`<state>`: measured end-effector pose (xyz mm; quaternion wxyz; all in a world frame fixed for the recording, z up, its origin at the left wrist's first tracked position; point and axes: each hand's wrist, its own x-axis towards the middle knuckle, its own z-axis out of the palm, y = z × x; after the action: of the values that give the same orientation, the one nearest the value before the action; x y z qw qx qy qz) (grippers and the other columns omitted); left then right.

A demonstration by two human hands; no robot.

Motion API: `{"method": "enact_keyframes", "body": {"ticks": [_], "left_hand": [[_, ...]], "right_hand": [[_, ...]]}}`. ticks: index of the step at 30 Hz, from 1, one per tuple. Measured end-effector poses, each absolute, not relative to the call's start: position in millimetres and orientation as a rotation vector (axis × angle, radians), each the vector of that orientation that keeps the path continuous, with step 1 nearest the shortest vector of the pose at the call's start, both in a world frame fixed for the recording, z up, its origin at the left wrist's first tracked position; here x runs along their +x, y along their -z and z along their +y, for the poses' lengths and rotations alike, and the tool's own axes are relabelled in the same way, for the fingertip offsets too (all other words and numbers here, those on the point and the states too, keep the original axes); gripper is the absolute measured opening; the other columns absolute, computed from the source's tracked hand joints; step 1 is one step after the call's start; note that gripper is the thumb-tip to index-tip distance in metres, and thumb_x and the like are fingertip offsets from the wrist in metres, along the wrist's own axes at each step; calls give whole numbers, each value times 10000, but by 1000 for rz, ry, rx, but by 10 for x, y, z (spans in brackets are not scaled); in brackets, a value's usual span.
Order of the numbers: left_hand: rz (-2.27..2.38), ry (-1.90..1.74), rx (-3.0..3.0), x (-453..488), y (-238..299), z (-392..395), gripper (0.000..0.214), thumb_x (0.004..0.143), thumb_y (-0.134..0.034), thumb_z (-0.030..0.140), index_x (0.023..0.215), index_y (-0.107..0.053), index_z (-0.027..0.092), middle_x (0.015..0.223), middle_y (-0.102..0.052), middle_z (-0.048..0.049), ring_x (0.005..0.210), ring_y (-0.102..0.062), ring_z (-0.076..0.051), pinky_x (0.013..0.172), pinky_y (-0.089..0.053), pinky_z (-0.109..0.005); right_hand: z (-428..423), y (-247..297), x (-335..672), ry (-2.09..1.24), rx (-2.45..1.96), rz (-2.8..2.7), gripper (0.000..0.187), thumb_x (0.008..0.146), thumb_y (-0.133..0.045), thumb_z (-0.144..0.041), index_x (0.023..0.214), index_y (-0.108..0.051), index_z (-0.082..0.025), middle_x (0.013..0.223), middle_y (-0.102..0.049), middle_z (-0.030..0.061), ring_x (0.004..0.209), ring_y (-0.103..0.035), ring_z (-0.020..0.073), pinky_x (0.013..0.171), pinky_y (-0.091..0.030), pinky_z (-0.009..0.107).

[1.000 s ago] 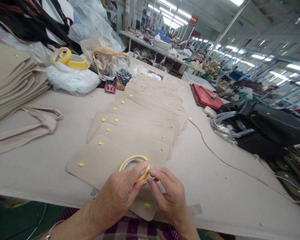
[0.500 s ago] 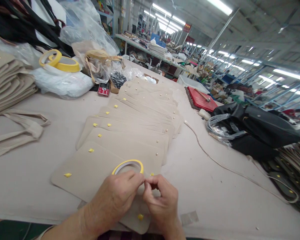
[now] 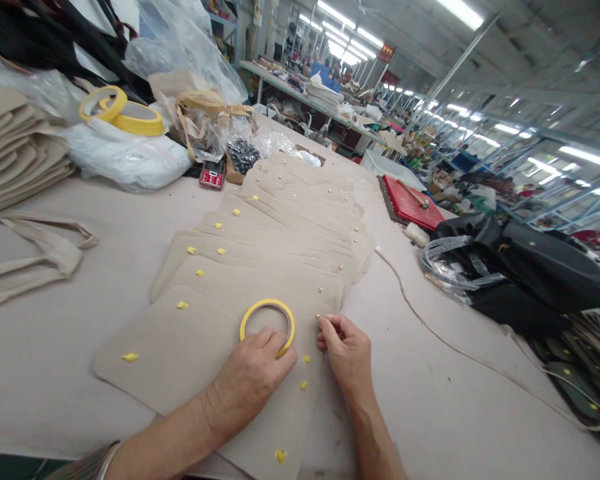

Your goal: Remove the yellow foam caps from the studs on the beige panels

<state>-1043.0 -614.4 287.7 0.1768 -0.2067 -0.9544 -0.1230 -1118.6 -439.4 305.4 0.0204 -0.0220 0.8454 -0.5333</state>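
Note:
My left hand [image 3: 263, 367] grips a roll of yellow tape [image 3: 267, 304] above overlapping beige panels [image 3: 220, 320]. The fingers of my right hand [image 3: 347, 347] are pinched together at a small metal stud [image 3: 317, 317] near the right edge of a panel; whatever is between the fingertips is hidden or too small to name. Bits of yellow tape, such as the tape piece [image 3: 130, 358] at lower left and another tape piece [image 3: 280, 456] near the front, are stuck on the nearer panels. Farther back, several panels show bare metal studs.
More yellow tape rolls [image 3: 139, 120] rest on a white plastic bag [image 3: 125, 157]. Stacked beige pieces [image 3: 20, 147] and a beige strap [image 3: 55, 250] lie at left. On the right are a red pad [image 3: 414, 203] with a hammer, a cord [image 3: 430, 328] and black bags [image 3: 525, 267].
My hands, together at the tape roll's edge before, are now apart. The right hand has moved up and right to the stud; the left has shifted the roll slightly up and right.

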Motion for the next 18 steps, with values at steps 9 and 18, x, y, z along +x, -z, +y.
{"method": "enact_keyframes", "body": {"ticks": [9, 18], "left_hand": [[-2718, 418, -589, -10388, -2957, -6141, 88, 895, -522, 125, 833, -535, 186, 850, -554, -47, 762, -490, -216, 641, -431, -328], [-2745, 440, -576, -10388, -2915, -6134, 83, 857, -598, 128, 854, -536, 183, 881, -556, -54, 782, -488, -231, 637, -439, -340]], "right_hand": [[-4522, -3080, -11296, 1107, -465, 3055, 245, 859, -504, -316, 750, -685, -193, 712, -710, 34, 654, -646, 170, 646, -464, 264], [-4382, -3050, -11281, 1481, 43, 2696, 297, 808, -618, -466, 881, -587, -179, 577, -628, -14, 484, -605, 164, 466, -498, 261]]}}
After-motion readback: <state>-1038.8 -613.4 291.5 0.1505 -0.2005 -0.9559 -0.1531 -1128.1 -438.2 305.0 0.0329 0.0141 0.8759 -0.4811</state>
